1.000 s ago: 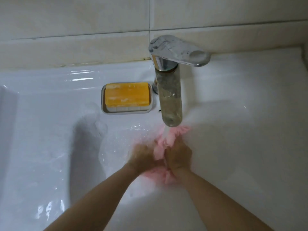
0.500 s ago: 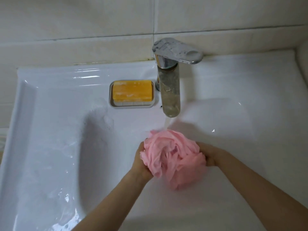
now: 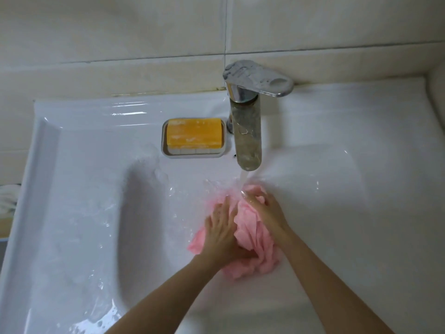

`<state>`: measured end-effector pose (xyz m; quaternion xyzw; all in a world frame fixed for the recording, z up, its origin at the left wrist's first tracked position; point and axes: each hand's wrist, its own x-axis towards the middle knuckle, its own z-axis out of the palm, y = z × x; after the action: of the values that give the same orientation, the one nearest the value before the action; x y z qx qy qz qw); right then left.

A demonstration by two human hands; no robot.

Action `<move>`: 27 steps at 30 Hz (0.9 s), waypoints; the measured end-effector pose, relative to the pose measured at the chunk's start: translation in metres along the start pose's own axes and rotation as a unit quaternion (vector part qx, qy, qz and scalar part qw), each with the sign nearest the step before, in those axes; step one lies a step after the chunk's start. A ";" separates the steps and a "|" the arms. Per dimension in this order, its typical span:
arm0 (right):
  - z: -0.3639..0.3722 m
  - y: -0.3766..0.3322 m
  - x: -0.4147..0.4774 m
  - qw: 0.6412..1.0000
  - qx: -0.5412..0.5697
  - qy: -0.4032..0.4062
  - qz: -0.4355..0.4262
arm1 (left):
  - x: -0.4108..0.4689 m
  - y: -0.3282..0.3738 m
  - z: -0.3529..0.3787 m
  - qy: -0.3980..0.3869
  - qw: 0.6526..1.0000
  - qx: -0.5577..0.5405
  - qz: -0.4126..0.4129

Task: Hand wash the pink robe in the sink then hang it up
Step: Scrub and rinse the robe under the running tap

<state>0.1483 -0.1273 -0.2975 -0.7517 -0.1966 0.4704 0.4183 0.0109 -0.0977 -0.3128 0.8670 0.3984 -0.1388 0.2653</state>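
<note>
Robe: the pink robe point(image 3: 250, 229) is bunched into a wet, crumpled wad in the basin of the white sink point(image 3: 72, 189), right of centre and just in front of the faucet. Its far end lies under the falling water, and one corner sticks out to the left beneath the left wrist.
Left hand: the left hand point(image 3: 221, 235) lies on the left side of the wad. Its fingers are straight and slightly spread, and it presses the cloth rather than clutching it.
Right hand: the right hand point(image 3: 268, 212) sits on the far right of the wad with its fingers point(image 3: 251, 197) bent over the top fold, grasping the fabric. The stream lands on those fingers.
Hands together: they are on opposite sides of the same bunch, with a ridge of pink cloth raised between them.
Faucet: the chrome faucet point(image 3: 248, 131) stands at the back of the sink. Its flat lever points right and its spout reaches forward over the basin.
Water: a thin stream point(image 3: 244, 175) drops from the spout tip onto the robe and splashes to the left across the basin floor.
Soap: an orange soap bar point(image 3: 194, 133) lies in a grey soap dish point(image 3: 192, 155) on the back ledge, just left of the faucet.
Wall: pale tiles point(image 3: 120, 32) rise behind the sink.
Left edge: something pale lies beyond the sink rim, too blurred to identify.
</note>
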 end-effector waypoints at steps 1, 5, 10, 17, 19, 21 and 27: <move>0.005 0.000 -0.006 1.000 -0.025 -0.002 -0.005 | 0.002 0.001 0.006 0.002 1.000 -0.010 -0.010; 0.038 0.023 -0.041 0.909 -0.336 0.170 -0.179 | 0.001 -0.003 0.013 0.054 0.973 -0.212 -0.071; 0.050 0.039 -0.023 0.878 -0.352 0.225 -0.235 | 0.011 -0.011 0.007 0.078 0.988 -0.125 -0.041; 0.032 0.032 0.025 0.906 -0.353 0.153 -0.173 | 0.020 -0.010 0.005 -0.002 0.997 -0.079 -0.012; 0.025 0.020 0.021 0.938 -0.295 0.139 -0.114 | 0.016 -0.007 -0.004 -0.017 0.998 -0.060 -0.029; 0.015 0.011 0.013 0.952 -0.274 0.123 -0.063 | 0.004 0.001 -0.014 0.022 0.999 -0.041 -0.025; -0.024 -0.108 -0.051 0.868 -0.143 0.303 -0.367 | 0.008 0.021 0.007 0.026 0.978 0.143 0.151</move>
<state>0.1554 -0.1110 -0.1769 -0.7827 -0.3868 -0.0011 0.4876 0.0316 -0.1082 -0.3143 0.9495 0.2458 -0.1300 0.1455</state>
